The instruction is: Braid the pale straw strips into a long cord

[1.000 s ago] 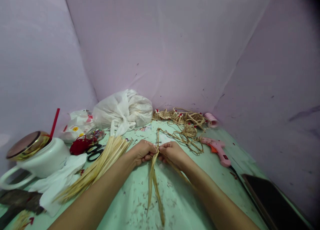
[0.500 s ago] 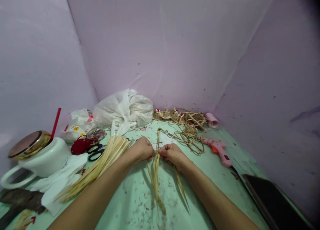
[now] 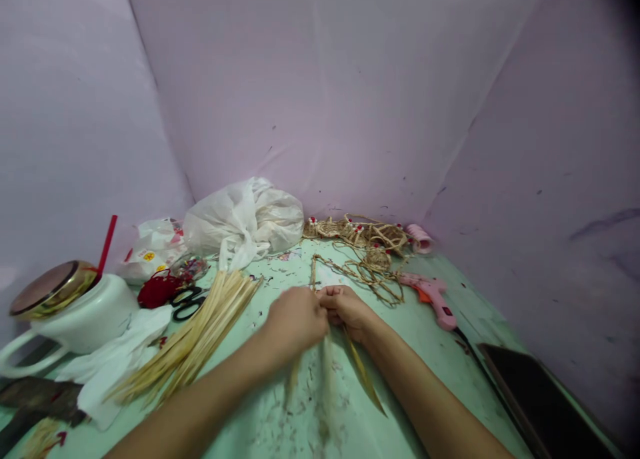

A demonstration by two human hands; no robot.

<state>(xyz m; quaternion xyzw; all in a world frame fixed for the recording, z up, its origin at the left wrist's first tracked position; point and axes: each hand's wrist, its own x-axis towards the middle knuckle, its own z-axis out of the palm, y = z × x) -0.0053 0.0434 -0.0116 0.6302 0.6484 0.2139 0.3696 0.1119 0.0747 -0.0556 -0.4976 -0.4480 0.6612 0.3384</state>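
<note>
My left hand is blurred and closed, its curled fingers up against my right hand, with dried fibre strips hanging blurred beneath it. With thumb and finger pinched together, my right hand grips the lower end of a thin braided cord. One loose fibre strip hangs from under the right hand toward the table. The cord runs away from the hands, then bends right into a loose heap of braid. Fingers hide the point where the strips cross.
On the left lie a bundle of dried strips, black-handled scissors, and a white mug. A tied plastic bag sits behind. To the right are a pink glue gun, a pink thread spool and a dark flat object.
My left hand has moved right and slightly nearer, meeting my right hand. The hanging strips have swung and blurred. My right hand stays nearly in place.
</note>
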